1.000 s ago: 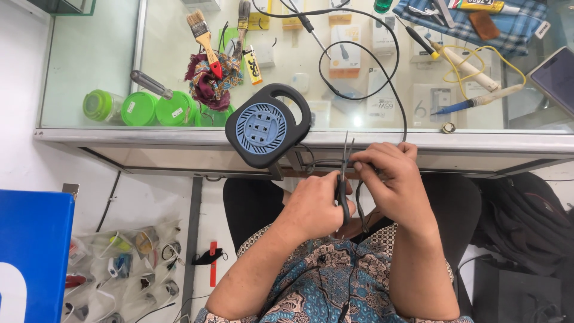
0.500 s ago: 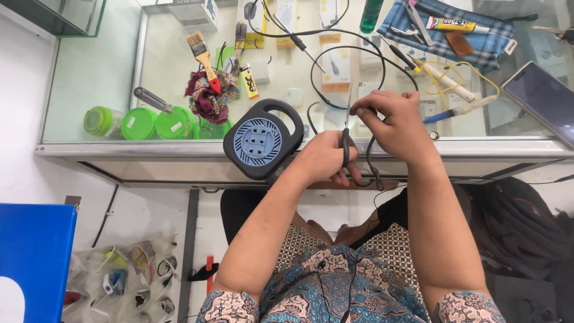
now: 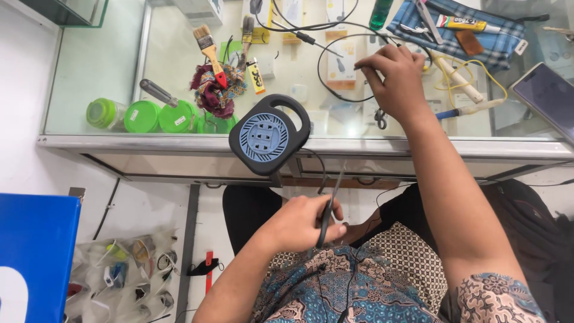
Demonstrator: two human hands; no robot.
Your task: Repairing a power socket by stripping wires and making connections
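My left hand (image 3: 302, 224) is low over my lap, closed around a thick black cable (image 3: 327, 206) that runs up toward the counter edge. A round black cable reel with a blue socket face (image 3: 266, 134) stands at the front edge of the glass counter (image 3: 95, 66). My right hand (image 3: 391, 78) reaches out over the glass, its fingertips pinched on a thin black wire (image 3: 320, 69) that loops across the counter. Small scissors (image 3: 381, 118) lie on the glass just under that wrist.
On the counter are a paintbrush (image 3: 209, 45), a screwdriver (image 3: 158, 93), green-lidded jars (image 3: 143, 116), a lighter (image 3: 256, 75), a glue tube (image 3: 463, 24) on a blue checked cloth (image 3: 412, 27) and a phone (image 3: 547, 96). A blue box (image 3: 33, 257) and bags of parts (image 3: 119, 269) sit on the floor.
My right hand left the cable at the counter edge and moved up onto the glass to the thin wire; the scissors now lie on the glass. My left hand dropped to my lap with the cable.
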